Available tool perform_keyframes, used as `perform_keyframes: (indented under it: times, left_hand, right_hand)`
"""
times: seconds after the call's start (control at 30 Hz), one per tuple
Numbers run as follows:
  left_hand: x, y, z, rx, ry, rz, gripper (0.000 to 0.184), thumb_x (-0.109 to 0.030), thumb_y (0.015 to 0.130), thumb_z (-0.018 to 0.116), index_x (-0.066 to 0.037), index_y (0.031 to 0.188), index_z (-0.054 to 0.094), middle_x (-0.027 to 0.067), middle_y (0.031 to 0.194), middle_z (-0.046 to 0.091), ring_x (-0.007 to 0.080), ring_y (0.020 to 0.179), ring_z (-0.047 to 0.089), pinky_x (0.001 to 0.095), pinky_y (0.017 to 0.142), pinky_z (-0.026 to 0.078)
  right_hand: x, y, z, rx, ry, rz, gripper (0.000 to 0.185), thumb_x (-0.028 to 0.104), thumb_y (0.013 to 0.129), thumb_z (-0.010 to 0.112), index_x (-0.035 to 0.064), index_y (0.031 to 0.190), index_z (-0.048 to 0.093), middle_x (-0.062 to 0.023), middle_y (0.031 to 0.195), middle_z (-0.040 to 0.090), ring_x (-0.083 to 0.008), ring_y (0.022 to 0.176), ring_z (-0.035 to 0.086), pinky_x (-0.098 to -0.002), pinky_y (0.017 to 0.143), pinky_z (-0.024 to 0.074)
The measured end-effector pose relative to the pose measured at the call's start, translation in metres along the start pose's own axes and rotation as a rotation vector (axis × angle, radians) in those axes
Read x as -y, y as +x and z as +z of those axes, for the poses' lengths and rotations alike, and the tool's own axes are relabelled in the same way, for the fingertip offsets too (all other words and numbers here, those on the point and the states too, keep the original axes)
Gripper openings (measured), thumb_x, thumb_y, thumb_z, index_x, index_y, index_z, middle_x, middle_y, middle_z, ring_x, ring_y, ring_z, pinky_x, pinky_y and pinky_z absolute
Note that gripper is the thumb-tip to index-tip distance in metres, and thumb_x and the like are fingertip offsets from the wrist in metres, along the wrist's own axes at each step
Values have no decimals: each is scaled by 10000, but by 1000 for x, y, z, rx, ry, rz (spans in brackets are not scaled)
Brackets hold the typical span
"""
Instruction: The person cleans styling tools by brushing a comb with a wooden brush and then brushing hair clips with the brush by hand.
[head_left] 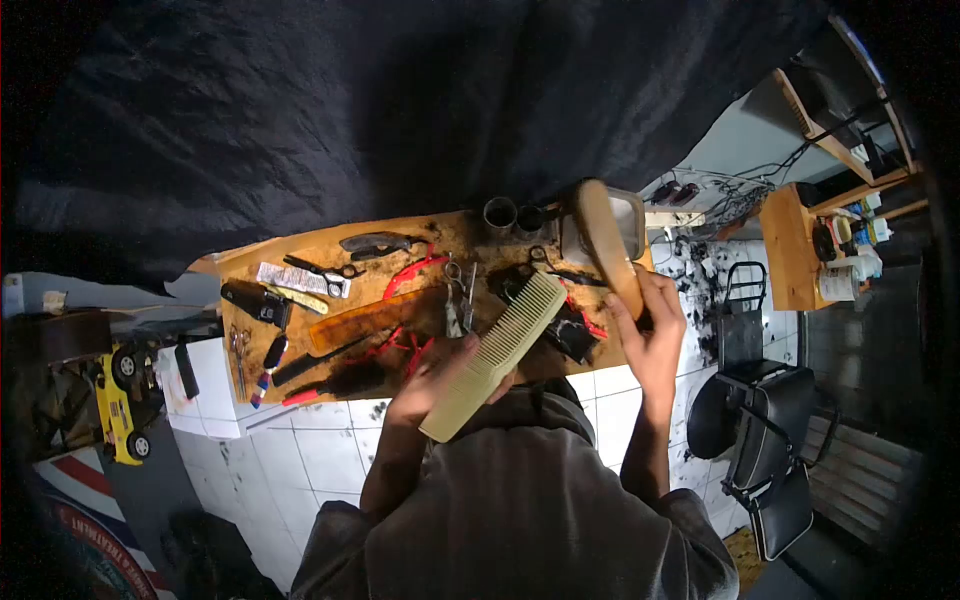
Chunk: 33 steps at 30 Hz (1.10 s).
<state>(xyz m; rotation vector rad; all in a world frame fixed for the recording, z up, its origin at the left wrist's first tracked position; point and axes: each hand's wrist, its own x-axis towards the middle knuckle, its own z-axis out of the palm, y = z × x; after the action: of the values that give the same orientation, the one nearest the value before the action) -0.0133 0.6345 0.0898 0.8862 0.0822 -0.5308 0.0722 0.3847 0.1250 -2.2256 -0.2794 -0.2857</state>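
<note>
One pale comb [508,332] slants up to the right over the near edge of the wooden surface [310,240], in the left hand [430,382], whose grip is closed round its lower part. The right hand [655,315] has its grip closed on the lower end of a tan tool [607,240], raised at the right end of the surface; its underside is hidden. Behind the tool stands a container [630,220], partly covered, with a dark cup [499,213] to its left. Left of the pale comb lies an orange comb [365,320], then a black clipper [252,302]. Black scissors [325,267] lie beyond the orange comb. Dark hair is scattered about. A black cloth [400,110] spreads along the far side. Farther out are a yellow toy car [118,410] at left, a black chair [765,430] at right and white floor tiles [300,465].
</note>
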Motion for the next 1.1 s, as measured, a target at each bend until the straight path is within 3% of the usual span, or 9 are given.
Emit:
perform_keyframes:
  times: [0.1, 0.27, 0.3, 0.37, 0.47, 0.67, 0.8, 0.93, 1.1]
  left_hand:
    - [-5, 3, -9, 10, -86, -28, 445, -405, 989, 410, 2, 1067, 569, 68, 757, 567, 130, 673, 533, 259, 622, 447]
    - [-26, 1, 4, -406, -6, -81, 513, -468, 968, 405, 7, 1066, 574, 78, 825, 615, 147, 712, 589, 276, 625, 476]
    - [-12, 7, -21, -172, 120, 112, 512, -462, 968, 410, 11, 1058, 582, 79, 859, 632, 152, 722, 605, 268, 628, 488]
    - [2, 9, -26, -194, -68, 90, 513, -464, 965, 414, 12, 1049, 587, 85, 871, 638, 158, 748, 619, 273, 686, 495]
    - [17, -1, -23, -204, -129, 50, 475, -417, 979, 410, 19, 1094, 560, 110, 913, 632, 174, 801, 620, 277, 743, 492]
    - [28, -5, -16, 89, -21, 108, 455, -349, 1015, 349, 30, 1252, 434, 136, 1004, 596, 181, 857, 590, 302, 744, 488]
    - [23, 4, 18, -184, -165, 260, 499, -407, 989, 391, 28, 1224, 468, 134, 1024, 593, 195, 897, 597, 320, 780, 498]
    - [25, 23, 8, -324, -301, 231, 547, -477, 968, 401, 21, 1169, 508, 111, 987, 588, 194, 865, 591, 308, 757, 493]
    - [21, 41, -7, -69, -289, 246, 555, -505, 964, 396, 13, 1111, 527, 90, 924, 572, 162, 747, 537, 273, 639, 444]
  right_hand:
    - [3, -9, 5, 16, 132, 59, 402, 138, 739, 749, -56, 1068, 624, -145, 883, 617, -232, 788, 587, -327, 706, 467]
    - [19, -32, 14, 672, 396, -177, 459, 290, 640, 840, 28, 985, 689, -121, 966, 623, -250, 828, 612, -344, 754, 484]
    - [23, -36, 17, 807, 450, -183, 482, 338, 629, 847, 64, 998, 702, -116, 1030, 618, -253, 858, 626, -353, 790, 498]
    - [28, -33, 24, 747, 323, -452, 505, 369, 608, 845, 90, 1007, 710, -105, 1035, 635, -263, 897, 635, -361, 819, 503]
    - [13, -23, 24, 554, 214, -210, 447, 366, 625, 831, 62, 935, 724, -106, 954, 665, -264, 904, 639, -368, 814, 500]
    - [-9, -11, 6, -101, 86, 71, 321, 72, 674, 789, -64, 935, 662, -148, 861, 630, -231, 727, 593, -297, 667, 463]
    - [-14, -27, -6, 167, 200, 17, 298, 22, 682, 730, -78, 951, 649, -130, 841, 602, -194, 793, 573, -277, 697, 444]
    - [-9, -33, -2, 640, 446, -351, 449, 182, 565, 870, -16, 929, 698, -138, 894, 646, -239, 806, 633, -304, 695, 490]
    - [12, -13, 3, 662, 292, -401, 476, 262, 573, 866, 24, 955, 710, -136, 921, 664, -262, 813, 664, -317, 711, 514]
